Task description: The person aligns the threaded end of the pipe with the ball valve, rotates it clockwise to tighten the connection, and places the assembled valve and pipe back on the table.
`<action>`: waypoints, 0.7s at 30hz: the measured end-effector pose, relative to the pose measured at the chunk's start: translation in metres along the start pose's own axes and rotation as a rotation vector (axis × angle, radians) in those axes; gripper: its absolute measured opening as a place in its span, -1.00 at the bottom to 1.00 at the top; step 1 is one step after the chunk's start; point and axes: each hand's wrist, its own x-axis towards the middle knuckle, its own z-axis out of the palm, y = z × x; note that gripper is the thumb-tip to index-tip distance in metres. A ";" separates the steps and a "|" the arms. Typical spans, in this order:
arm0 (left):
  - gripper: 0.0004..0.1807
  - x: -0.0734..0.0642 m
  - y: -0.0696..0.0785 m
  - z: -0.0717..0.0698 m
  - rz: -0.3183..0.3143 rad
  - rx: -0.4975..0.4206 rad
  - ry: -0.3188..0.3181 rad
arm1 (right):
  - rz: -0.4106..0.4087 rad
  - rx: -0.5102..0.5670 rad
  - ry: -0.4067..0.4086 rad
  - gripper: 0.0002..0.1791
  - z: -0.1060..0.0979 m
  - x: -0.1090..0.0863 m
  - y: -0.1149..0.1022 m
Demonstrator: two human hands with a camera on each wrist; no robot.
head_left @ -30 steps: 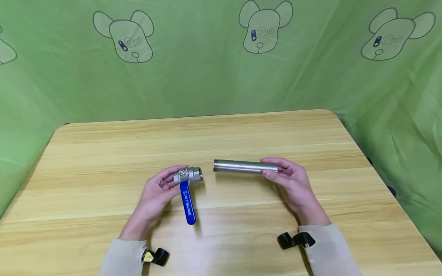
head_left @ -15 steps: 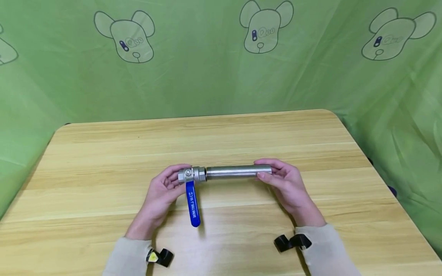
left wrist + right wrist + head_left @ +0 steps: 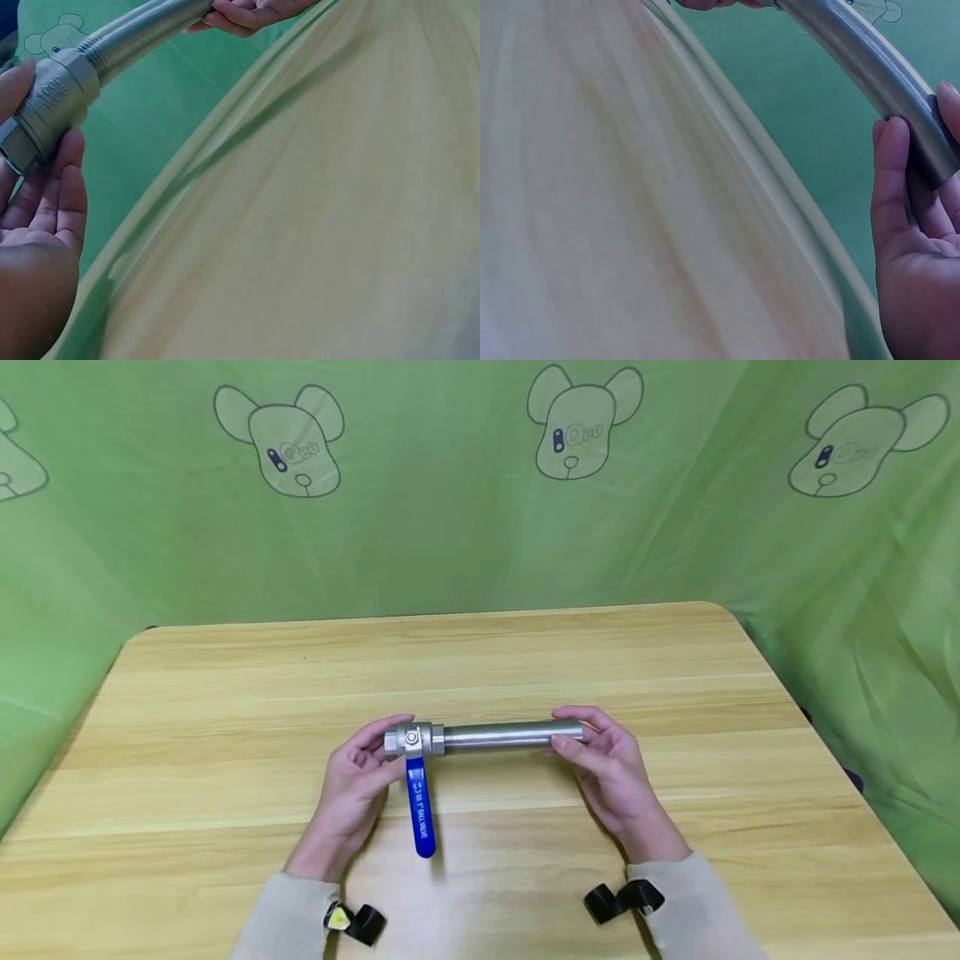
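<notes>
My left hand (image 3: 352, 789) holds a steel ball valve (image 3: 435, 739) by its left end, fingers behind and thumb in front. The valve's blue lever handle (image 3: 421, 810) points down toward me. In my right hand (image 3: 611, 772) is the right end of a metal pipe (image 3: 502, 735), pinched between thumb and fingers. The pipe's left end meets the valve's right opening, in line with it. Threads (image 3: 94, 54) still show on the pipe just outside the valve in the left wrist view. The right wrist view shows fingers (image 3: 892, 161) under the pipe's near end.
Both hands work above a light wooden table (image 3: 525, 652) with rounded far corners. A green cloth (image 3: 435, 543) with printed bear heads hangs behind and at the sides. Black wrist mounts (image 3: 367, 925) sit at both sleeves.
The pipe has come leftward and the valve slightly right, so the gap between them has closed. The pipe now lines up with the valve. Both hands keep their hold.
</notes>
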 end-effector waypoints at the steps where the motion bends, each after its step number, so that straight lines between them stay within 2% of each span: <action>1: -0.38 0.000 0.000 0.000 -0.007 0.007 0.001 | 0.003 0.005 -0.003 -0.63 -0.001 0.000 0.000; 5: -0.39 -0.002 0.001 -0.001 -0.038 -0.001 0.010 | 0.019 0.034 -0.038 -0.67 -0.003 0.000 0.001; 10: -0.41 -0.003 0.001 0.000 -0.032 -0.018 0.024 | 0.025 0.034 -0.063 -0.68 -0.004 0.000 0.002; 15: -0.35 -0.004 0.002 0.001 -0.028 0.035 0.037 | 0.013 0.003 -0.036 -0.66 -0.004 0.001 0.001; 21: -0.32 -0.002 0.002 0.002 -0.066 0.106 0.057 | 0.002 -0.024 -0.003 -0.66 -0.003 0.001 0.001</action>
